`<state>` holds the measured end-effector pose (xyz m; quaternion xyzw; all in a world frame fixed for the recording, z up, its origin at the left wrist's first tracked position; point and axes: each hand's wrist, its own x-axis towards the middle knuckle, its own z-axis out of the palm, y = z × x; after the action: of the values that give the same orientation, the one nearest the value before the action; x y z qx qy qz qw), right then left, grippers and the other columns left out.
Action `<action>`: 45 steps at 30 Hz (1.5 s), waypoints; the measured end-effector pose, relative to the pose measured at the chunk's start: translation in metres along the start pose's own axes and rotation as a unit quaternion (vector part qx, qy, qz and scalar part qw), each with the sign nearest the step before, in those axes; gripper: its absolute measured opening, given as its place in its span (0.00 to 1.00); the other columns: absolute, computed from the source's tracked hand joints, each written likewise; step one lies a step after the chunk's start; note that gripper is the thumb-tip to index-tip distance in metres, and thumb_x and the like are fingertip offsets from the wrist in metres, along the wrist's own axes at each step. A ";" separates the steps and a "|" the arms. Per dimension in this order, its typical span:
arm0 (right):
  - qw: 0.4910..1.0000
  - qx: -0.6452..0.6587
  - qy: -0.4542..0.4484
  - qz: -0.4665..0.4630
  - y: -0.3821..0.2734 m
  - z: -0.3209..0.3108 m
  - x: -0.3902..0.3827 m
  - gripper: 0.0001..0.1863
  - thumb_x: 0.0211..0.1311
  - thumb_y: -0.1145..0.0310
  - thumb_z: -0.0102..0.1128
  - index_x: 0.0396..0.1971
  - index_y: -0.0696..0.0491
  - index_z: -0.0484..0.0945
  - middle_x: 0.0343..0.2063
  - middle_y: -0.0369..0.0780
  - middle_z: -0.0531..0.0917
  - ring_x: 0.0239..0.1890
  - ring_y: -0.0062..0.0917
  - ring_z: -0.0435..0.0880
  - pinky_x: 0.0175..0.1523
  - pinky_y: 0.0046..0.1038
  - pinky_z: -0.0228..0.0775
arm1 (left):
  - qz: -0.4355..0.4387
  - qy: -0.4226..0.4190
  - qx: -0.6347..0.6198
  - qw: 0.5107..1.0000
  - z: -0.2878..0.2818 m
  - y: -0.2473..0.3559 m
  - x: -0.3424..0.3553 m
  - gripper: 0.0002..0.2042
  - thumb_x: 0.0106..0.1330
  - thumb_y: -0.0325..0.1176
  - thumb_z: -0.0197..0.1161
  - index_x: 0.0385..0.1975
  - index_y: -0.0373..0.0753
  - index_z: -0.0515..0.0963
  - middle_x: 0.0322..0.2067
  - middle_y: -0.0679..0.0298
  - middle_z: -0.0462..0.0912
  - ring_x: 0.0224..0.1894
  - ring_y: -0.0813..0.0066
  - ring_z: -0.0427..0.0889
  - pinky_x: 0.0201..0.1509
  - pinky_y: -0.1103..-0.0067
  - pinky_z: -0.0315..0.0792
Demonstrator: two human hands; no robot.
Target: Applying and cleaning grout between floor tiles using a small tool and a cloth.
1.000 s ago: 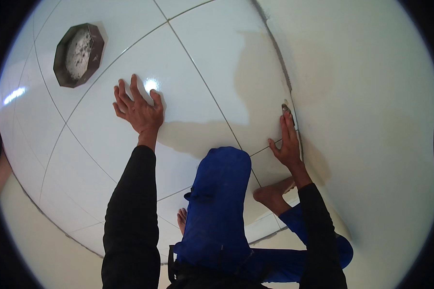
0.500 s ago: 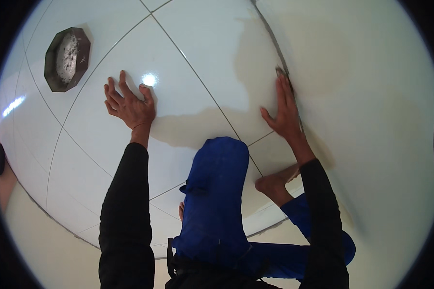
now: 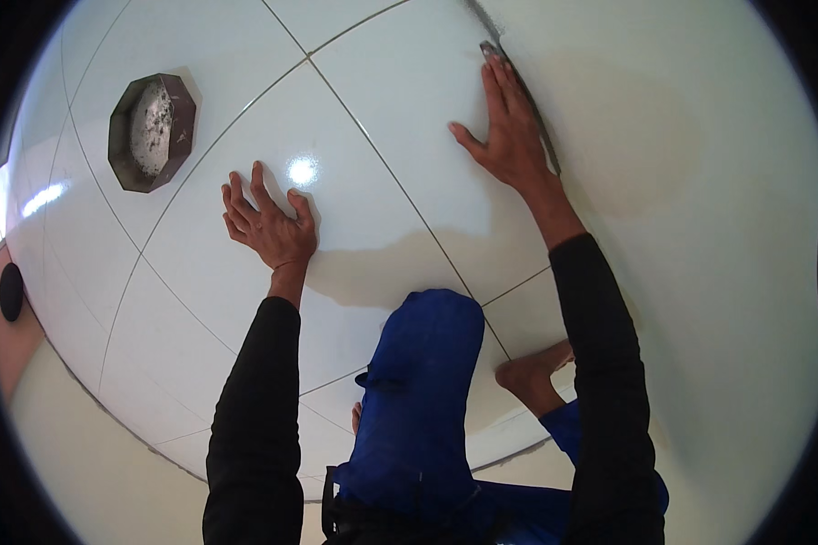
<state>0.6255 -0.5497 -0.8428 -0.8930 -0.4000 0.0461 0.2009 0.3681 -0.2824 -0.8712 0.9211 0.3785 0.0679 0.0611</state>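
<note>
My left hand [image 3: 273,224] rests on the white tiled floor [image 3: 373,209] with its fingers spread, holding nothing. My right hand [image 3: 516,127] lies nearly flat along the dark joint [image 3: 541,127] where the floor meets the pale wall, its thumb out to the side. Its fingertips look grey at the far end of the joint; whether that is smeared paste or a small piece under them I cannot tell. Beyond my left hand stands an eight-sided dark bowl [image 3: 189,123] with a whitish-grey, speckled mix [image 3: 152,127] inside.
The pale wall [image 3: 700,236] rises along the right side. My knee in blue trousers [image 3: 432,336] is between my arms, and a bare foot [image 3: 525,371] is near the wall. A dark oval object [image 3: 10,292] shows at the far left. Thin grout lines cross the floor.
My right hand has slid forward along the joint, away from me, uncovering more of the dark line behind it. My left hand stays on the same tile; the whole view has shifted slightly.
</note>
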 end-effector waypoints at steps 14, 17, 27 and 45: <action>0.999 0.014 -0.029 -0.025 0.012 -0.014 -0.004 0.54 0.66 0.50 0.74 0.79 0.68 0.57 0.82 0.56 0.57 0.84 0.53 0.56 0.86 0.46 0.50 | 0.002 -0.007 -0.011 1.000 -0.008 0.004 -0.001 0.35 0.70 0.45 0.58 0.79 0.51 0.66 0.80 0.53 0.54 0.84 0.45 0.47 0.82 0.42 0.42; 0.999 0.025 -0.022 0.000 0.005 -0.010 0.036 0.52 0.67 0.50 0.73 0.78 0.68 0.57 0.82 0.55 0.58 0.84 0.51 0.56 0.86 0.44 0.51 | 0.002 0.000 -0.015 1.000 -0.009 0.004 0.004 0.34 0.69 0.45 0.59 0.78 0.51 0.66 0.80 0.53 0.55 0.84 0.45 0.47 0.81 0.42 0.43; 0.997 0.030 -0.069 -0.012 0.013 -0.037 -0.055 0.53 0.67 0.51 0.74 0.79 0.68 0.56 0.82 0.57 0.56 0.84 0.53 0.55 0.86 0.49 0.50 | -0.006 -0.015 -0.019 1.000 -0.015 0.007 0.004 0.35 0.69 0.44 0.59 0.79 0.51 0.66 0.80 0.53 0.55 0.84 0.45 0.47 0.81 0.40 0.43; 0.999 0.030 -0.037 0.006 0.003 -0.005 0.100 0.55 0.65 0.53 0.77 0.79 0.68 0.56 0.81 0.57 0.58 0.83 0.51 0.58 0.86 0.45 0.52 | -0.020 -0.020 -0.012 1.000 -0.010 0.008 0.003 0.36 0.67 0.43 0.60 0.78 0.50 0.67 0.80 0.51 0.55 0.84 0.43 0.48 0.81 0.41 0.44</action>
<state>0.6964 -0.4794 -0.8313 -0.8866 -0.4002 0.0925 0.2127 0.3744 -0.2854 -0.8601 0.9135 0.3951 0.0528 0.0813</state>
